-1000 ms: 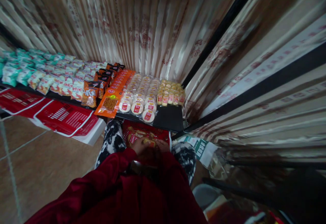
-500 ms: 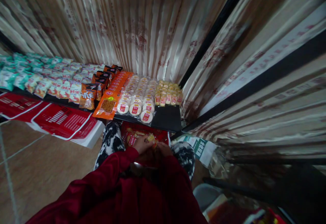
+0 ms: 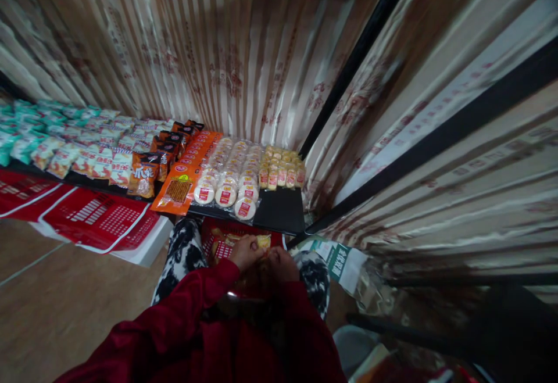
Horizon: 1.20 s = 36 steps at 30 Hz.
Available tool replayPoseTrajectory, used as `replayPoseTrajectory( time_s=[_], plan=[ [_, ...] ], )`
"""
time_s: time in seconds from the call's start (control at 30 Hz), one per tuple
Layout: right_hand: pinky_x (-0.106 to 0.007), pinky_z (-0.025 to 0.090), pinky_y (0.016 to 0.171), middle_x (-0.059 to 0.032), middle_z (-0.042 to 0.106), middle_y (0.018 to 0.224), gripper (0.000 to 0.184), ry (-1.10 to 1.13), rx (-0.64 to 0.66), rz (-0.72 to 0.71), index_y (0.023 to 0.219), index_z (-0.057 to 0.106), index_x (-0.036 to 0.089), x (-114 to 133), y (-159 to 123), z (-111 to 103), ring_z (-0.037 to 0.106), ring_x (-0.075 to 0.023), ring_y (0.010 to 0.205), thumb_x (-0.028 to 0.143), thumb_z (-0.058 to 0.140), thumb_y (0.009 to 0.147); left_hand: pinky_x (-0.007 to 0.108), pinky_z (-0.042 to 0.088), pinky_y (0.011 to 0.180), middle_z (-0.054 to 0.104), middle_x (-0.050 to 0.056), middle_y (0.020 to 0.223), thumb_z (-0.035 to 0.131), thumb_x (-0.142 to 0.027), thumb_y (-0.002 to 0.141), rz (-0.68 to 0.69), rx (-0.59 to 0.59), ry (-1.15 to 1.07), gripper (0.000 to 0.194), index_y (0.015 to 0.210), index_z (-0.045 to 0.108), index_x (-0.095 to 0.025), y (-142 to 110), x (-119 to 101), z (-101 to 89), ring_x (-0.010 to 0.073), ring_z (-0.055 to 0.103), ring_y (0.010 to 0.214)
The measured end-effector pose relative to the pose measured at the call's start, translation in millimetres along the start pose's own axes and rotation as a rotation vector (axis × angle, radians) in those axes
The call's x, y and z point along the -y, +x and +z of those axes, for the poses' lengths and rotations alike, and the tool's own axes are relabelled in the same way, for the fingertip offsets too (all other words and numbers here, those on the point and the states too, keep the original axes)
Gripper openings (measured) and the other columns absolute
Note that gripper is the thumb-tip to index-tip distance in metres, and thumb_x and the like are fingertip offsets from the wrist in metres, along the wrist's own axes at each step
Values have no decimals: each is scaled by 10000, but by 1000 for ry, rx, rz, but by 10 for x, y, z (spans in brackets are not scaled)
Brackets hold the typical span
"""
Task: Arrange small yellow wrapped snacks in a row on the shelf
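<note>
Close together over my lap are my left hand point(image 3: 246, 252) and my right hand point(image 3: 282, 262), both with curled fingers. Between them is a small yellow wrapped snack point(image 3: 264, 240). My left fingers pinch it from the left, and my right fingertips grip its near right side. Beneath the hands a red basket point(image 3: 223, 249) with slatted sides holds more wrapped pieces, blurred and partly hidden by my left hand. Just beyond, on a black shelf point(image 3: 279, 211), stand rows of small yellow snacks point(image 3: 282, 168) with red labels.
Left along the shelf are round white wrapped crackers point(image 3: 225, 195), an orange stick-snack bag point(image 3: 181, 188), orange packets point(image 3: 143, 174) and green-white packets point(image 3: 28, 145). Red bags point(image 3: 87, 211) hang below. A slanted black bar point(image 3: 361, 52) crosses the pleated curtain point(image 3: 174, 40). A plastic bag point(image 3: 344, 264) lies right.
The view has shifted slightly, so the shelf sits a little lower and further left. Both hands stay at the yellow snack, which now shows more fully above the fingers.
</note>
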State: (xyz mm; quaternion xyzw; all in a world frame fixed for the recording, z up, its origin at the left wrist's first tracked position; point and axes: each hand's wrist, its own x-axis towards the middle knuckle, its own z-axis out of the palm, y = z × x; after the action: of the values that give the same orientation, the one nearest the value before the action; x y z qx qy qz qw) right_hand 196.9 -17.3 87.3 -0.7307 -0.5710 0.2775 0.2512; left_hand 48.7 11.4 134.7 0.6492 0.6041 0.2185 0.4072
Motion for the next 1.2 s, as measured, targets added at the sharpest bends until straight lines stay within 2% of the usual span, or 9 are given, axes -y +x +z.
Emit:
replayPoseTrajectory(
  time_s=[0.13, 0.3, 0.57, 0.67, 0.8, 0.97, 1.1, 1.2],
  plan=[
    [-269, 455, 794, -97, 659, 885, 347, -28, -147, -173, 915, 643, 146, 96, 55, -127, 607, -179, 827, 291, 339, 828, 195, 290, 603, 412, -41, 648, 584, -255, 742, -13, -3, 68, 214, 602, 457, -153, -5, -182, -66, 74, 405, 627],
    [-247, 481, 776, -86, 661, 949, 380, 65, -189, -220, 990, 637, 155, 207, 65, -176, 617, -165, 847, 341, 328, 868, 199, 297, 609, 442, -27, 670, 557, -265, 756, -5, -17, 90, 189, 623, 475, -158, 89, -321, -101, 83, 422, 641],
    [-293, 521, 711, -137, 611, 977, 496, -85, -250, -344, 1184, 541, 101, 28, 227, -118, 604, -206, 819, 399, 479, 793, 212, 329, 634, 498, 2, 747, 551, -341, 774, -12, -61, 135, 198, 686, 543, -164, 255, -550, -130, 105, 477, 698],
    [-301, 522, 700, -155, 588, 1005, 524, -88, -297, -323, 1202, 513, 77, 65, 267, -108, 597, -218, 842, 387, 475, 782, 217, 349, 642, 525, 18, 798, 543, -376, 782, 1, -81, 171, 213, 742, 579, -170, 300, -622, -113, 118, 508, 729],
    [-310, 509, 730, -150, 575, 1007, 496, -79, -357, -248, 1184, 515, 72, 249, 270, -166, 583, -222, 845, 339, 452, 771, 230, 372, 640, 558, 38, 839, 516, -391, 801, 30, -87, 200, 239, 814, 606, -170, 384, -668, -79, 137, 538, 748],
    [-272, 491, 666, -131, 567, 968, 510, -24, -294, -176, 1209, 489, 47, 394, 364, -269, 568, -155, 643, 290, 432, 765, 236, 419, 707, 606, 57, 937, 515, -339, 817, 44, -104, 92, 255, 986, 603, -169, 491, -733, -64, 145, 568, 818],
    [-282, 481, 667, -126, 571, 971, 539, 5, -294, -145, 1249, 462, 48, 407, 530, -313, 570, -150, 624, 270, 454, 758, 237, 438, 787, 629, 76, 1022, 463, -239, 848, 17, -102, -2, 292, 1108, 553, -143, 579, -792, -49, 140, 583, 875],
    [-291, 475, 700, -145, 575, 966, 538, 15, -314, -138, 1253, 466, 16, 416, 648, -332, 566, -162, 644, 257, 446, 772, 241, 442, 813, 625, 98, 1081, 449, -208, 848, 9, -77, -42, 295, 1111, 553, -125, 634, -826, -37, 147, 591, 906]
  ],
)
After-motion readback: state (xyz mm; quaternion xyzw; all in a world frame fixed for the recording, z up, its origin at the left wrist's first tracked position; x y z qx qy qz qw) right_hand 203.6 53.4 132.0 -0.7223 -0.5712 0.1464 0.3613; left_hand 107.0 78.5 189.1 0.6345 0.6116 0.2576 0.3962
